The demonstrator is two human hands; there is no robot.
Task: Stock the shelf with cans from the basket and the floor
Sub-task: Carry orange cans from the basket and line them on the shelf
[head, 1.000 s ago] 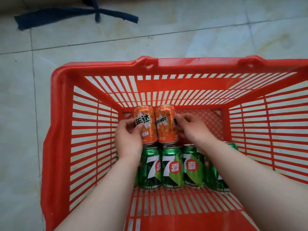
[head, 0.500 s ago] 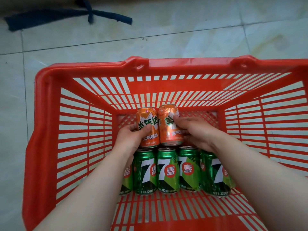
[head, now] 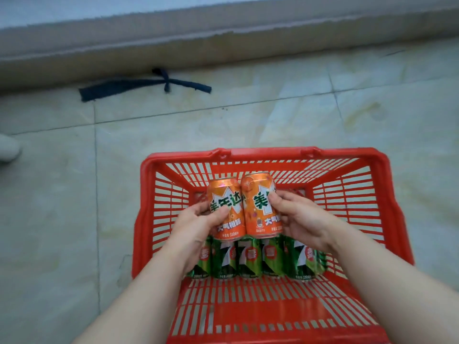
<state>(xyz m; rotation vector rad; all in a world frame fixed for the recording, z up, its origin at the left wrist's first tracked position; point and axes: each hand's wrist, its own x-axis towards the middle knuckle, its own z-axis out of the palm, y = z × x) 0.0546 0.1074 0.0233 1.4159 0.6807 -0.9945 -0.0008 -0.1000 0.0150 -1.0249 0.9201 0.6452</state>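
Note:
A red slatted basket (head: 382, 194) stands on the tiled floor below me. Two orange cans are raised above it, side by side and touching. My left hand (head: 196, 227) grips the left orange can (head: 227, 209). My right hand (head: 300, 217) grips the right orange can (head: 260, 207). Under them, several green cans (head: 248, 259) lie in a row on the basket bottom, partly hidden by my wrists.
A dark blue strip of cloth (head: 139, 86) lies on the floor beyond the basket. A grey raised ledge (head: 223, 43) runs across the back. A pale object (head: 8, 147) shows at the left edge. Pale tiles surround the basket.
Both hands have lifted the two orange cans up from the basket bottom, and the view has pulled back, so the ledge now shows.

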